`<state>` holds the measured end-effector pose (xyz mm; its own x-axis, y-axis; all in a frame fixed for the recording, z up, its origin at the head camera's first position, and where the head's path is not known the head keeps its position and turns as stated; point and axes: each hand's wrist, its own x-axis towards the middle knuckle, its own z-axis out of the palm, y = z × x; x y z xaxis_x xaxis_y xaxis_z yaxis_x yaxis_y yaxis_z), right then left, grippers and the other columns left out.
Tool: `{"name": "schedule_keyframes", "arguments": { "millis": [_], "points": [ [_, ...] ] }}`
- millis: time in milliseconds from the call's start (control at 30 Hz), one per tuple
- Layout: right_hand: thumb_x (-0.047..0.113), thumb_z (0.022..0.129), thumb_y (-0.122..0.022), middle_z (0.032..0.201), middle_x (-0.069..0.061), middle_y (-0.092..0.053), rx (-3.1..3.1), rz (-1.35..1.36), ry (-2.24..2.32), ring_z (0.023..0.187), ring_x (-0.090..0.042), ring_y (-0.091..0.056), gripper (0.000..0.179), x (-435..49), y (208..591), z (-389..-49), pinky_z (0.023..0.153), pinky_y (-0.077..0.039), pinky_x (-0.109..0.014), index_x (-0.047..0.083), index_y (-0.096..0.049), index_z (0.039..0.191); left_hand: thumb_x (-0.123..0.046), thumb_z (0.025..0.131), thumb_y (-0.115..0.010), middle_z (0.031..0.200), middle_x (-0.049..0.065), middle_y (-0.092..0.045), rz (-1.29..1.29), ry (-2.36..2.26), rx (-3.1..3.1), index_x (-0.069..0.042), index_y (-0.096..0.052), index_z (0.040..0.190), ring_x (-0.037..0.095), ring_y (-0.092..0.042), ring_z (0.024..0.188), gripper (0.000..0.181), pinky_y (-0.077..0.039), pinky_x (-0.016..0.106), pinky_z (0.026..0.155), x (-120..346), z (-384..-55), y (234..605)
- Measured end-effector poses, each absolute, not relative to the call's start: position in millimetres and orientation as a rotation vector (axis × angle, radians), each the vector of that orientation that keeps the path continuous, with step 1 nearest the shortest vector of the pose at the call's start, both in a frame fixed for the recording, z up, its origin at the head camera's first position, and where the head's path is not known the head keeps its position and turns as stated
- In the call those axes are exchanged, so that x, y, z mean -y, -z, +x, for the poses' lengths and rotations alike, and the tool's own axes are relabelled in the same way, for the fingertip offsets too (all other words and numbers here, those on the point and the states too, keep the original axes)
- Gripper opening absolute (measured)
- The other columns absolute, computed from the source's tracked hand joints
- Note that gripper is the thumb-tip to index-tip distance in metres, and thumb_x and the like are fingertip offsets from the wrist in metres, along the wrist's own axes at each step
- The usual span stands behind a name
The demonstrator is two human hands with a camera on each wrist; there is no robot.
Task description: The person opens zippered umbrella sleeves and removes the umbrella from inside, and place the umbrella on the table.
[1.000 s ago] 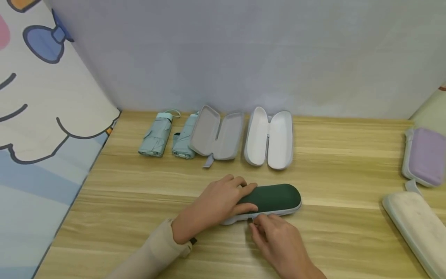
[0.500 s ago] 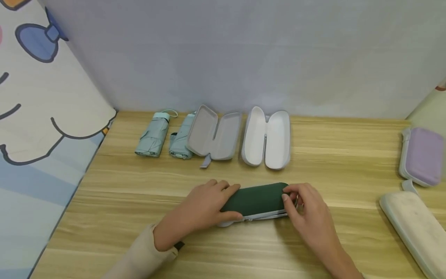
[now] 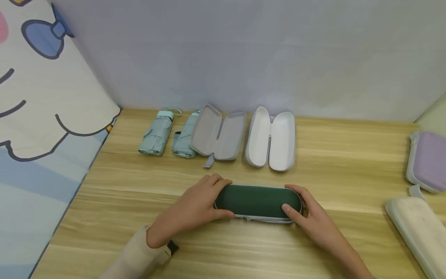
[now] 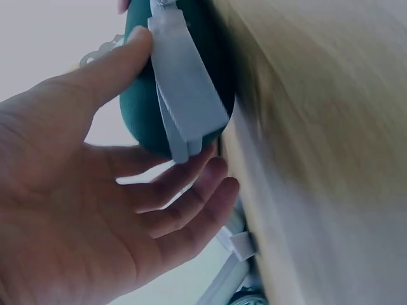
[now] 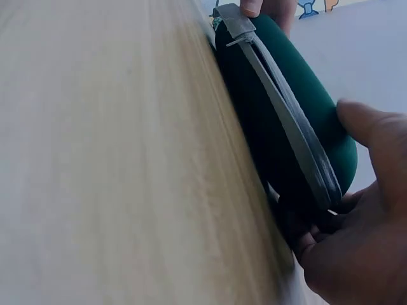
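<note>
A dark green glasses case (image 3: 258, 201) with a pale grey zip lies lengthwise on the table. My left hand (image 3: 198, 201) grips its left end, thumb on the near side and fingers at the far side. Around the right end my right hand (image 3: 315, 223) holds the case, thumb on top and fingers curled round the end. The left wrist view shows a grey fabric tab (image 4: 184, 82) at the left end, beside the thumb. In the right wrist view, the zip (image 5: 286, 114) is parted along the near side, its slider close to the tab. The inside of the case is hidden.
Behind the case lie an open grey case (image 3: 226, 137) and an open white-lined case (image 3: 283, 141). Two folded light-teal umbrellas (image 3: 156, 133) are at the back left, one partly behind the grey case. At right are a purple case (image 3: 430, 161) and a cream case (image 3: 421, 232).
My right hand has left the zip slider on the near side and moved right to the case's right end. The left hand has shifted left to the left end. The case has turned slightly.
</note>
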<state>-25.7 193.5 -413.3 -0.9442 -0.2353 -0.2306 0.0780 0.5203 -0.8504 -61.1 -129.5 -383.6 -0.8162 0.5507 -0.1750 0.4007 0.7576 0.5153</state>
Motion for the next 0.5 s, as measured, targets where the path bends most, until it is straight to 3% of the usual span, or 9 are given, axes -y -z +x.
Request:
{"name": "schedule_keyframes", "arguments": {
  "millis": [233,400,500],
  "points": [
    [0.016,0.099,-0.073,0.142,-0.014,-0.061,-2.456,-0.261,1.553,0.115,0.004,-0.061,0.057,-196.5,423.1,-23.2,0.092,-0.05,-0.012,0.013,-0.047,0.15,-0.04,0.083,-0.089,0.143,0.008,-0.059,0.653,-0.836,-2.627,-0.012,-0.052,0.148,0.026,-0.059,0.132,0.08,-0.05,0.049,0.11,127.7,-59.2,386.2],
    [0.01,0.095,-0.076,0.138,-0.011,-0.058,-2.503,-0.282,1.592,0.108,0.002,-0.062,0.061,-194.2,421.5,-22.3,0.087,-0.053,-0.015,0.012,-0.047,0.149,-0.04,0.083,-0.088,0.149,0.009,-0.058,0.673,-0.849,-2.623,-0.012,-0.05,0.15,0.027,-0.056,0.137,0.082,-0.048,0.049,0.113,129.7,-59.5,383.5],
    [0.008,0.092,-0.079,0.139,-0.007,-0.057,-2.564,-0.317,1.582,0.113,0.003,-0.059,0.065,-193.1,419.4,-20.6,0.09,-0.05,-0.012,0.014,-0.049,0.148,-0.038,0.085,-0.087,0.15,0.008,-0.056,0.733,-0.871,-2.592,-0.012,-0.051,0.149,0.027,-0.052,0.141,0.078,-0.044,0.049,0.116,132.0,-61.1,381.6]
  ]
}}
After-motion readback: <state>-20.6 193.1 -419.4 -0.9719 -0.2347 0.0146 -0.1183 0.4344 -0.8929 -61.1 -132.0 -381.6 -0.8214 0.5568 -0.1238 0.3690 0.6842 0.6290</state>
